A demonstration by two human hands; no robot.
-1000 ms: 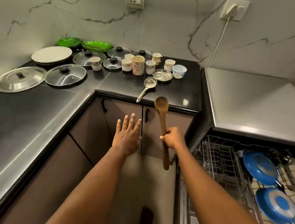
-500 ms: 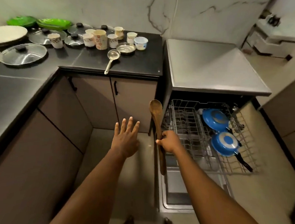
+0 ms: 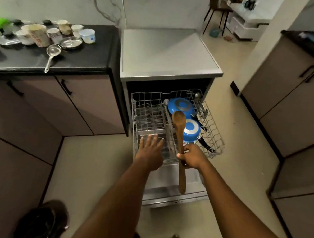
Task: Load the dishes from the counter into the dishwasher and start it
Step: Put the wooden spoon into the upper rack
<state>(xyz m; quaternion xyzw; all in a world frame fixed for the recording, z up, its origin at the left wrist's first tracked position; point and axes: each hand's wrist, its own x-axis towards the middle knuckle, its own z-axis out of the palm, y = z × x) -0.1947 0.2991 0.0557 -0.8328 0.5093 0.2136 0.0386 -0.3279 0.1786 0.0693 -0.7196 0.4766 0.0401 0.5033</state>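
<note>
Holding: the right hand (image 3: 191, 156) is closed in a fist round the wooden spoon (image 3: 179, 127), about midway along its handle.
Spoon axis: nearly upright in the head view, with the bowl end pointing away from the person toward the dishwasher's back and the handle tail toward the person. It hangs above the middle of the rack (image 3: 146, 107) and the lowered door (image 3: 167, 193).
Left hand: the left hand (image 3: 150, 151) has its fingers spread and straight and grips nothing. It is over the rack's left front.
Counts: one spoon. Two blue pans (image 3: 180, 105) lie bottoms-up in the rack's right part. One steel ladle (image 3: 53, 51) and one steel bowl (image 3: 71, 42) are on the counter (image 3: 86, 60). The cups there are too blurred to count.
Edges, room: the rack stands drawn out over the door, and its left half is open wire. Floor lies open on both sides.
</note>
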